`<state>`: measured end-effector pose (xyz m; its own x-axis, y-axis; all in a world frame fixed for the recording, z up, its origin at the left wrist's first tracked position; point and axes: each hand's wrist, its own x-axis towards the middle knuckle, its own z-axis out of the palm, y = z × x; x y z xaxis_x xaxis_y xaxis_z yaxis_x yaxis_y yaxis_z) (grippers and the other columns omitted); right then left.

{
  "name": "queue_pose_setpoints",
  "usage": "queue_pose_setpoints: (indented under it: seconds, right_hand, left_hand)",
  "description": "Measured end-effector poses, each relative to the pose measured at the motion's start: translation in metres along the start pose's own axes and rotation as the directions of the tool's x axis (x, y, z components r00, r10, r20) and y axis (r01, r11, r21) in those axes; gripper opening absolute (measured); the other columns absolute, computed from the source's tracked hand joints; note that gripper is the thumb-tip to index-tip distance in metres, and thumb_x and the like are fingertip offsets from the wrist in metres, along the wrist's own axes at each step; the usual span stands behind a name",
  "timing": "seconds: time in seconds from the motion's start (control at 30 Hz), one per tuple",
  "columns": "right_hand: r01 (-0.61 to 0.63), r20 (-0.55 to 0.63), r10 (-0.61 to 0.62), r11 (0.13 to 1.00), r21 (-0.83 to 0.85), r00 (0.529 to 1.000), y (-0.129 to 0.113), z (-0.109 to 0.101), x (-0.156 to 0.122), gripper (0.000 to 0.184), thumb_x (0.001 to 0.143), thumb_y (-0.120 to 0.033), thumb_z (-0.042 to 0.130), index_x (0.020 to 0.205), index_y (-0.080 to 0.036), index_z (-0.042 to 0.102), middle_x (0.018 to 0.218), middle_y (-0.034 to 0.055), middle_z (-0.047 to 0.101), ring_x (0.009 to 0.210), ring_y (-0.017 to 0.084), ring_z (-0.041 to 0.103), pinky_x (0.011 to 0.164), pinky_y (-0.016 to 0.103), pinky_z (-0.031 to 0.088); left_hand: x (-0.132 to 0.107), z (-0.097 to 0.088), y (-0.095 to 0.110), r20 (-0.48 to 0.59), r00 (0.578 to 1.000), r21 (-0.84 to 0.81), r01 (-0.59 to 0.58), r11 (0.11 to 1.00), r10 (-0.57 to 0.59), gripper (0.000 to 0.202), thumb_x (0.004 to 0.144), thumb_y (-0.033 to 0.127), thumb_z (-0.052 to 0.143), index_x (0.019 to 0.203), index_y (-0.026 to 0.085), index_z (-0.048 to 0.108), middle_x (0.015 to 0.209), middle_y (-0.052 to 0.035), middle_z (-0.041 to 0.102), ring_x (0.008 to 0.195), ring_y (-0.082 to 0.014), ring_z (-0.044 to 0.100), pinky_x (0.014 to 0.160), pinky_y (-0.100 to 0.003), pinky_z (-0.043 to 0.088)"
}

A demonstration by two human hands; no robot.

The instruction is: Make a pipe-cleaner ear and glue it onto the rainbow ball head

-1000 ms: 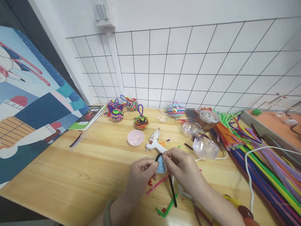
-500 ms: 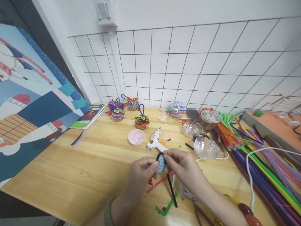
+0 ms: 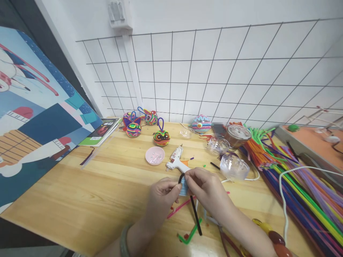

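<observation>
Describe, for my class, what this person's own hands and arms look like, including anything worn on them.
The left hand and the right hand wear no gloves, and no sleeve shows on either arm. Round the left forearm sits a smooth, plain bangle in a muted grey-green. No bangle, watch or band shows on the right arm.

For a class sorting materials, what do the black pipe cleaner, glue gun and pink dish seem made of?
Black pipe cleaner: matte, soft-edged, probably chenille fibre; any wire core is hidden.
Glue gun: likely moulded plastic, judging by its smooth white body.
Pink dish: smooth, evenly coloured, seemingly plastic, though glazed ceramic is possible.
</observation>
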<state>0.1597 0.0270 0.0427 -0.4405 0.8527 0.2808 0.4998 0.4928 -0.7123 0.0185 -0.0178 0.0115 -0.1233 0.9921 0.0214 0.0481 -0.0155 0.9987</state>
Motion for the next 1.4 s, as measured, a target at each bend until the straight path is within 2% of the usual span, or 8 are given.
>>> queue_pose_setpoints:
  seconds: [0.1, 0.27, 0.37, 0.53, 0.67, 0.93, 1.17, 1.4]
  right_hand:
    - [0.044, -0.056, -0.048, 0.997, -0.070, 0.997, -0.003, 0.000, -0.001, 0.020, 0.083, -0.016, 0.046, 0.067, -0.017, 0.058, 0.059, 0.0013, 0.056, 0.055, 0.014, 0.053, 0.053, 0.023, 0.040]
    - [0.077, -0.110, -0.086, 0.994, -0.082, 0.990, -0.005, 0.004, -0.004, 0.017, 0.080, -0.012, 0.048, 0.066, -0.017, 0.057, 0.061, 0.0013, 0.058, 0.056, 0.014, 0.053, 0.054, 0.023, 0.040]
    - [0.067, -0.118, -0.072, 0.997, -0.048, 0.990, -0.003, 0.006, -0.003, 0.018, 0.081, -0.014, 0.047, 0.068, -0.017, 0.059, 0.063, 0.0026, 0.059, 0.057, 0.015, 0.054, 0.055, 0.024, 0.042]
    - [-0.107, 0.056, 0.097, 0.972, 0.208, 0.994, -0.001, 0.003, 0.000, 0.026, 0.088, -0.026, 0.043, 0.075, -0.016, 0.062, 0.059, 0.0017, 0.057, 0.054, 0.014, 0.055, 0.051, 0.024, 0.044]
    - [-0.209, 0.176, 0.159, 0.926, 0.316, 0.971, -0.002, 0.002, 0.002, 0.028, 0.088, -0.030, 0.043, 0.069, -0.016, 0.059, 0.053, -0.0013, 0.053, 0.049, 0.013, 0.052, 0.049, 0.023, 0.042]
    - [-0.305, 0.254, 0.225, 0.887, 0.347, 0.941, -0.008, 0.002, 0.003, 0.027, 0.084, -0.033, 0.046, 0.066, -0.016, 0.059, 0.047, -0.0030, 0.052, 0.043, 0.012, 0.050, 0.046, 0.022, 0.039]
    - [-0.385, 0.314, 0.274, 0.839, 0.385, 0.909, -0.007, 0.004, 0.001, 0.028, 0.083, -0.037, 0.048, 0.066, -0.017, 0.057, 0.048, -0.0030, 0.055, 0.043, 0.012, 0.054, 0.047, 0.021, 0.040]
    - [-0.446, 0.371, 0.318, 0.829, 0.338, 0.872, -0.003, 0.007, 0.000, 0.029, 0.083, -0.039, 0.048, 0.066, -0.017, 0.053, 0.049, -0.0016, 0.058, 0.045, 0.013, 0.060, 0.048, 0.021, 0.041]
  left_hand:
    - [-0.003, 0.003, 0.002, -0.029, 0.998, 0.055, -0.048, 0.997, 0.050, 0.023, 0.075, 0.024, 0.056, 0.054, 0.016, 0.061, 0.056, 0.0006, 0.047, 0.051, -0.0110, 0.046, 0.048, -0.022, 0.037]
    - [-0.006, 0.007, 0.003, -0.068, 0.988, 0.166, -0.123, 0.978, 0.136, 0.023, 0.074, 0.022, 0.055, 0.053, 0.018, 0.063, 0.053, -0.0003, 0.048, 0.054, -0.0129, 0.047, 0.051, -0.023, 0.038]
    - [-0.004, 0.006, 0.001, -0.077, 0.989, 0.147, -0.112, 0.983, 0.124, 0.021, 0.074, 0.022, 0.056, 0.055, 0.018, 0.065, 0.055, -0.0003, 0.050, 0.053, -0.0127, 0.048, 0.051, -0.023, 0.038]
    - [0.000, 0.000, -0.001, -0.033, 0.999, -0.045, 0.040, 0.998, -0.041, 0.023, 0.074, 0.027, 0.058, 0.056, 0.015, 0.064, 0.056, 0.0004, 0.050, 0.050, -0.0109, 0.049, 0.049, -0.022, 0.039]
    - [0.002, -0.004, 0.001, -0.014, 0.994, -0.142, 0.101, 0.985, -0.104, 0.024, 0.073, 0.029, 0.060, 0.055, 0.014, 0.063, 0.053, 0.0006, 0.052, 0.050, -0.0105, 0.050, 0.051, -0.022, 0.041]
    - [0.006, -0.008, 0.003, -0.068, 0.989, -0.237, 0.115, 0.965, -0.135, 0.024, 0.070, 0.030, 0.063, 0.051, 0.015, 0.063, 0.050, 0.0019, 0.052, 0.049, -0.0094, 0.049, 0.052, -0.022, 0.041]
    - [0.007, -0.009, -0.004, -0.037, 0.988, -0.343, 0.131, 0.930, -0.153, 0.018, 0.073, 0.029, 0.064, 0.066, 0.013, 0.068, 0.059, -0.0009, 0.059, 0.053, -0.0098, 0.050, 0.054, -0.022, 0.042]
    - [0.008, -0.008, -0.005, 0.004, 0.979, -0.499, 0.177, 0.848, -0.201, 0.017, 0.072, 0.028, 0.067, 0.064, 0.013, 0.068, 0.057, -0.0008, 0.060, 0.054, -0.0091, 0.051, 0.055, -0.020, 0.042]
